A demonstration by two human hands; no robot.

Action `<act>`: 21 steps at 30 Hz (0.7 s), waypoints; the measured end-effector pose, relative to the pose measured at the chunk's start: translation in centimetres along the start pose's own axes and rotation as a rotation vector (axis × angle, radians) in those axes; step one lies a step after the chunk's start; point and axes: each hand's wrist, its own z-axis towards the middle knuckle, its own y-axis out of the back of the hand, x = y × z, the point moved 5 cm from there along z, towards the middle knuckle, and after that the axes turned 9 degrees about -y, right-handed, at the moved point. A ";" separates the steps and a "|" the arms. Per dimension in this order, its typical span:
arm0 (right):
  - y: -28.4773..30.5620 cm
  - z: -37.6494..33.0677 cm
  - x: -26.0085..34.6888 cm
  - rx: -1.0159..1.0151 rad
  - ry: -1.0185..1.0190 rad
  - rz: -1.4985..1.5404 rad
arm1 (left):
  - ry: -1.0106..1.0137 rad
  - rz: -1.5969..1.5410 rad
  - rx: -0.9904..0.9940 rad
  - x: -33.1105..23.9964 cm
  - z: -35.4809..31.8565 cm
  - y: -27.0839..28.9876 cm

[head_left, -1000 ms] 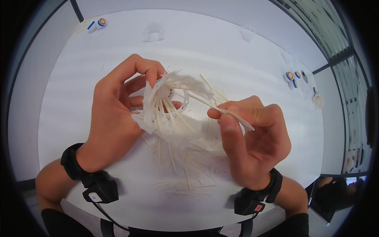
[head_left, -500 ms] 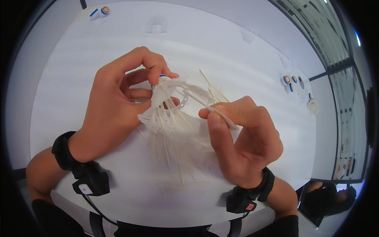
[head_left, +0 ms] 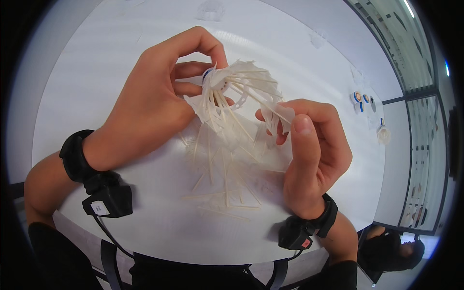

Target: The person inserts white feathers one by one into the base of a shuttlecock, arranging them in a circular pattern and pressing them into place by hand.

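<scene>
A battered shuttlecock (head_left: pixel 220 89) with ragged white feathers and a blue band by its base tilts over the middle of the white table. Curled round its base end, my left hand (head_left: pixel 154 96) grips it; several of its fingertips are hidden behind the feathers. Close to the frayed feather vanes (head_left: pixel 278 116) on the shuttlecock's right side is my right hand (head_left: pixel 321 140), its thumb raised apart from the index finger. Some of its fingers reach behind the vanes and show only in part. Loose feather shafts (head_left: pixel 224 179) and white feather bits lie on the table beneath.
Several round blue-edged pieces (head_left: pixel 357 96) and a grey disc (head_left: pixel 372 104) lie at the table's right side, with another shuttlecock (head_left: pixel 383 134) near them. A faint clear object (head_left: pixel 210 9) sits at the far edge. Another person (head_left: pixel 389 251) is at lower right.
My right thumb has lifted off the feather that it pinched with the index finger. The shuttlecock and my left hand appear higher and further right; the whole view has shifted somewhat too.
</scene>
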 end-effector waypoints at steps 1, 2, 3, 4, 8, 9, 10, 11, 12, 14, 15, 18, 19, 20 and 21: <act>-0.1 0.0 0.0 0.000 0.000 -0.009 | 0.004 -0.002 -0.002 0.0 0.0 0.1; -0.2 0.1 0.0 -0.001 0.003 -0.019 | 0.018 0.009 0.011 -0.1 0.1 0.0; -0.2 0.1 0.0 -0.002 0.002 -0.028 | 0.031 0.020 0.025 -0.1 0.1 -0.1; -0.2 0.1 0.0 -0.014 -0.007 -0.014 | 0.031 0.018 0.020 -0.1 0.0 -0.1; -0.3 0.0 0.0 -0.007 -0.031 0.032 | 0.023 -0.025 0.014 -0.2 0.0 -0.2; -0.3 0.0 0.0 -0.003 -0.032 0.032 | 0.021 -0.015 0.023 -0.2 0.0 -0.2; -0.4 0.0 0.0 0.005 -0.041 0.026 | -0.006 -0.001 0.032 -0.1 -0.1 -0.2; -0.5 0.0 0.0 0.010 -0.050 0.017 | -0.005 -0.003 0.031 -0.1 -0.1 -0.1; -0.5 0.0 0.1 0.015 -0.052 0.000 | 0.011 -0.002 0.027 0.0 -0.1 0.0; -0.6 -0.1 -0.3 0.029 -0.057 0.015 | 0.028 -0.002 0.016 -0.2 0.0 -0.1; -0.6 0.0 -0.3 0.036 -0.058 0.023 | 0.028 -0.002 0.015 -0.1 0.0 -0.1; -0.8 0.1 -0.3 0.073 -0.090 0.021 | -0.018 0.018 0.041 -0.1 0.0 -0.1; -0.8 0.1 -0.3 0.084 -0.101 0.017 | -0.028 0.029 0.049 -0.1 0.1 -0.1; -0.9 0.1 -0.2 0.150 -0.102 -0.021 | -0.039 0.044 0.055 -0.2 0.1 -0.1; -1.1 0.1 -0.1 0.217 -0.104 -0.059 | -0.038 0.046 0.054 -0.3 0.1 -0.1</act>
